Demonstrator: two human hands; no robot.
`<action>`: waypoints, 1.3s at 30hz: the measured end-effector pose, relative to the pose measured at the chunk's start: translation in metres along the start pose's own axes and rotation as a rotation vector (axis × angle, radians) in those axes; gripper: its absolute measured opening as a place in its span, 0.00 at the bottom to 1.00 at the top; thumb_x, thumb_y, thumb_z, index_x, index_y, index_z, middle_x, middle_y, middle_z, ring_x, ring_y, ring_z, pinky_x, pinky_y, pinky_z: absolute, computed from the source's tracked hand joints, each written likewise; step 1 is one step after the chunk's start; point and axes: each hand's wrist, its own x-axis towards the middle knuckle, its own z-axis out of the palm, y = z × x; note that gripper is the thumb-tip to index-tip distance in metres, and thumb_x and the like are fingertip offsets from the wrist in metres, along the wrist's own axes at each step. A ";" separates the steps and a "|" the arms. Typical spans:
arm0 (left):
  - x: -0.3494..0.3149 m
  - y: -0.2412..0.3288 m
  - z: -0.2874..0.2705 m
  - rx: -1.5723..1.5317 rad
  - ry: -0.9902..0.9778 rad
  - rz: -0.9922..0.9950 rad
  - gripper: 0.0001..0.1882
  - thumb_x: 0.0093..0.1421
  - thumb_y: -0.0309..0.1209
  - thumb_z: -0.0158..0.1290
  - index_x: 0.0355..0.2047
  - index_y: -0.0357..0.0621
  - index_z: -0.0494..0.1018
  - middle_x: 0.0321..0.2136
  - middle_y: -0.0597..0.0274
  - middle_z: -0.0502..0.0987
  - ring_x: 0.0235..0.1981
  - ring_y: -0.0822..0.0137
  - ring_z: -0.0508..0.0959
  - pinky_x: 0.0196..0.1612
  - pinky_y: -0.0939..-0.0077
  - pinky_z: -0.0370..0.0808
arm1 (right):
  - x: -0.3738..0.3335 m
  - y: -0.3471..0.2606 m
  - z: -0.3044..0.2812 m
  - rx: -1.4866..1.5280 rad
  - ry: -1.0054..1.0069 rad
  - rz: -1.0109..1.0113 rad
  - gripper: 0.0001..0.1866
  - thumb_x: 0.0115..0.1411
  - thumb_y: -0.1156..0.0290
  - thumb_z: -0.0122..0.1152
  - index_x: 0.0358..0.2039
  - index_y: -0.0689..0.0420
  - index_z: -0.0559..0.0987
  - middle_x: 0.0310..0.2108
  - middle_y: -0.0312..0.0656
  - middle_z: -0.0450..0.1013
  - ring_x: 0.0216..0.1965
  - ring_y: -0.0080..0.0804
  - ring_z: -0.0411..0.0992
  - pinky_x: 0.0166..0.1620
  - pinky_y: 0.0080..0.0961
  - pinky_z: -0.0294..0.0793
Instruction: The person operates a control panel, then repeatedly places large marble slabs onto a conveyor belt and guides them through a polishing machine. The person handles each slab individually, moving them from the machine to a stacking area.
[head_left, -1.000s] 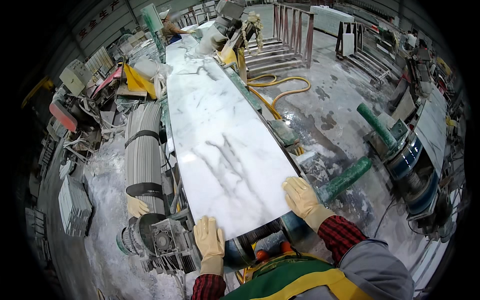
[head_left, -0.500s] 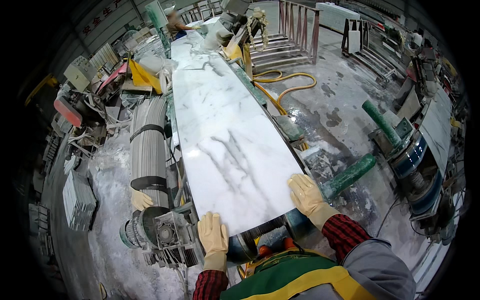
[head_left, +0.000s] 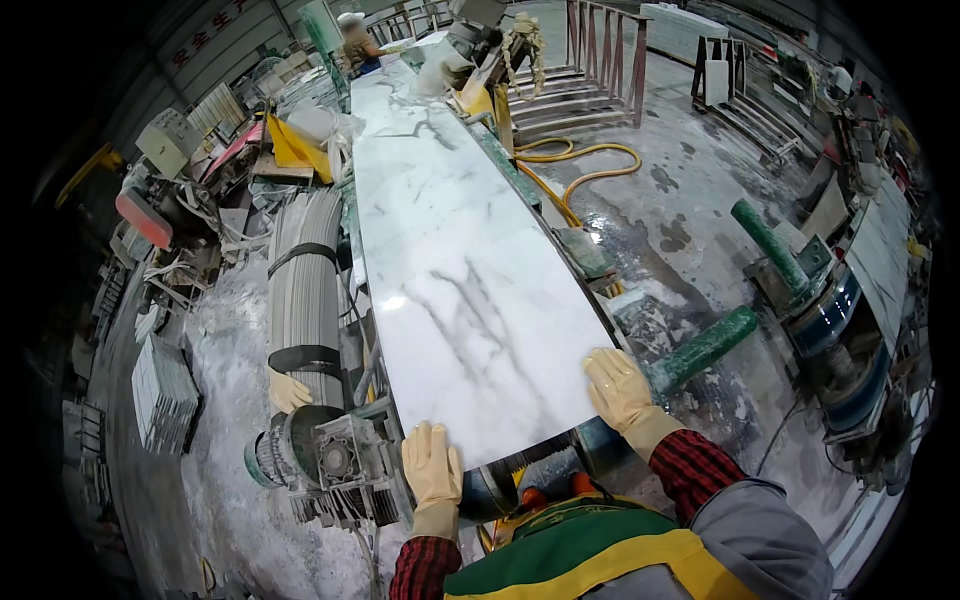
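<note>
- Before us a long white slab with grey veins lies flat, running away from us, its near end above a dark roller.
- Left of it we see a strapped bundle of grey strips.
- On the right, a green bar slants outward.
- A dusty motor sits beside our left hand.
- That hand and our right hand, both gloved, rest well apart, fingers extended, at the slab's near corners.
- A loose cream glove lies by the bundle.
</note>
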 end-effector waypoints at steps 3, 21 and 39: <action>-0.001 0.000 0.002 0.004 0.001 0.012 0.28 0.67 0.35 0.60 0.66 0.39 0.73 0.67 0.37 0.74 0.66 0.34 0.72 0.72 0.38 0.65 | -0.003 0.002 0.000 0.018 -0.032 0.014 0.21 0.61 0.72 0.66 0.55 0.61 0.80 0.56 0.53 0.77 0.59 0.56 0.75 0.65 0.51 0.73; 0.072 -0.019 0.043 0.118 -0.226 -0.138 0.36 0.74 0.51 0.51 0.78 0.55 0.66 0.78 0.42 0.64 0.77 0.35 0.62 0.79 0.29 0.52 | 0.062 0.039 0.047 -0.081 -0.337 0.086 0.34 0.70 0.51 0.62 0.71 0.55 0.75 0.74 0.53 0.68 0.77 0.52 0.61 0.81 0.51 0.54; 0.079 -0.006 0.033 0.111 -0.257 -0.136 0.36 0.71 0.50 0.55 0.75 0.50 0.70 0.74 0.38 0.69 0.74 0.30 0.66 0.77 0.29 0.54 | 0.181 0.110 0.132 -0.040 -0.159 0.026 0.29 0.66 0.57 0.66 0.64 0.56 0.78 0.67 0.51 0.73 0.71 0.51 0.67 0.75 0.49 0.62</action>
